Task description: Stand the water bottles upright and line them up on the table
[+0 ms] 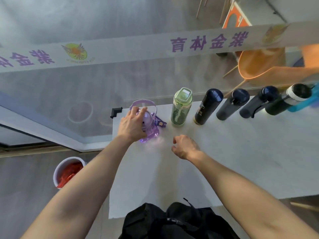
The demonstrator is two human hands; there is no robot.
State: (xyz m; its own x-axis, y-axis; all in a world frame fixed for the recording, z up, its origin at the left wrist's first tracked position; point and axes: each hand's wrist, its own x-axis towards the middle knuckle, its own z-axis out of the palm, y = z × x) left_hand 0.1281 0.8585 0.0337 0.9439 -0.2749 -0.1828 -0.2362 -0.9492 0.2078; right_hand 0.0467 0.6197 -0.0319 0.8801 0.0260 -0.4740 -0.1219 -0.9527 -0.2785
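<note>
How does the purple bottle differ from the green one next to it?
The purple bottle is under the left hand, whose fingers wrap its top; the green bottle stands free, untouched. The purple one is clear violet with a loop handle and a strap; the green one is pale green with a squarish flip lid. Purple sits at the row's left end, green second. Both are translucent and stand on the white table.

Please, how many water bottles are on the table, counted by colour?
Purple translucent plastic bottle, under the left hand: 1
Green translucent plastic bottle: 1
Dark navy or black flasks: 4
Blue bottle, partly hidden: 1
Total: 7
</note>
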